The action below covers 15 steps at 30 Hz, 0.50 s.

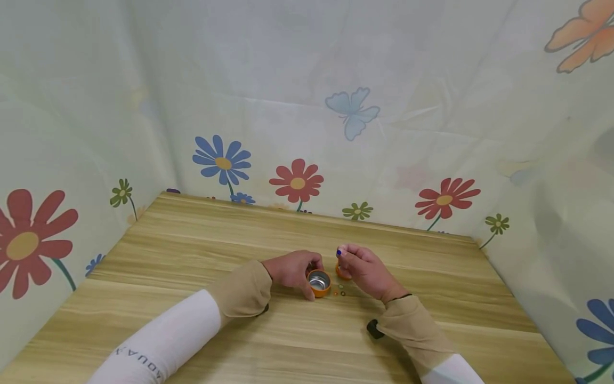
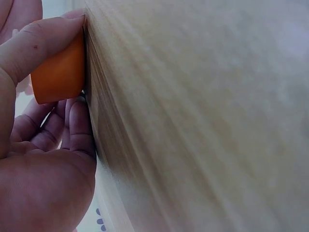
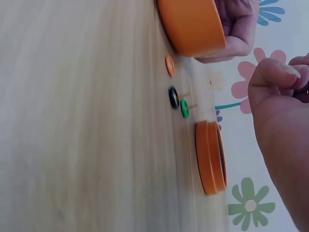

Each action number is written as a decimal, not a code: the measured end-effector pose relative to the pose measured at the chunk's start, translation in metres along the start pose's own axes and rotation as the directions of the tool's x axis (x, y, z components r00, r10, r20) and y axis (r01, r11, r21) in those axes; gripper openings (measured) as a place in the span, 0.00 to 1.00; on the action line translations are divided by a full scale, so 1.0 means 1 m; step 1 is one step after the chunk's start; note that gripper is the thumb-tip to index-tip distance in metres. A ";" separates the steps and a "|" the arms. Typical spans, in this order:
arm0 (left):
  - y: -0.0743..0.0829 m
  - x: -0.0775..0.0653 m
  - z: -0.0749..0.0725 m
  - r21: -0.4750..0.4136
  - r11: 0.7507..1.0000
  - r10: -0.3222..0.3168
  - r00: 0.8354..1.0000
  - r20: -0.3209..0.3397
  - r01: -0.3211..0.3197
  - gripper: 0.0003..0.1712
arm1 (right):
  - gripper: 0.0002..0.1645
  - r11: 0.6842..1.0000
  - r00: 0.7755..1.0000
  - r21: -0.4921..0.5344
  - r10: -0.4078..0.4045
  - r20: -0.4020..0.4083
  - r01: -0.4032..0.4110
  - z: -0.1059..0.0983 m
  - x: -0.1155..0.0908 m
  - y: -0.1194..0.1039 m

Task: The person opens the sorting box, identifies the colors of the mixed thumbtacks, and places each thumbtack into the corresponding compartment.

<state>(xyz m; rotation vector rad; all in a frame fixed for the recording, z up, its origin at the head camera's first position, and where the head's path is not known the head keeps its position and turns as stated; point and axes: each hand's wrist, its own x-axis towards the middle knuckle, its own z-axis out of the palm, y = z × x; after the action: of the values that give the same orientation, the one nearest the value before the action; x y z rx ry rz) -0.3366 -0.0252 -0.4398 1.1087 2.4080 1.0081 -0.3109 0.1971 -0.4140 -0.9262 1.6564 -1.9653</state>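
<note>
My left hand (image 1: 293, 270) holds a small orange cup (image 1: 319, 292) with a metal lining on the table, thumb on one side and fingers on the other. In the left wrist view, the cup's orange wall (image 2: 60, 77) shows between thumb and fingers. My right hand (image 1: 365, 271) is raised just right of the cup and pinches a small blue thumbtack (image 1: 338, 252), mostly hidden by the fingers. Beneath that hand lies an orange lid (image 3: 208, 157). Between cup and lid are a green thumbtack (image 3: 185, 108), a black thumbtack (image 3: 174, 97) and a small orange disc (image 3: 170, 66).
The wood-grain table (image 1: 230, 229) runs back to a wall covering (image 1: 297, 122) printed with flowers and butterflies. More of this covering stands along the table's left and right sides.
</note>
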 end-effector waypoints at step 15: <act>0.004 0.000 -0.001 -0.012 1.000 0.007 1.000 0.006 -0.007 0.30 | 0.15 0.951 0.994 0.308 -0.063 0.093 0.031 -0.001 0.003 0.010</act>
<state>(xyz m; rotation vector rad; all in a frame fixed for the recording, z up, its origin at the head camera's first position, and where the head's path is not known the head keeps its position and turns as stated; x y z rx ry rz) -0.3351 -0.0242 -0.4364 1.1148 2.3913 1.0186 -0.3151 0.1934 -0.4230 -0.9344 1.2372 -2.0922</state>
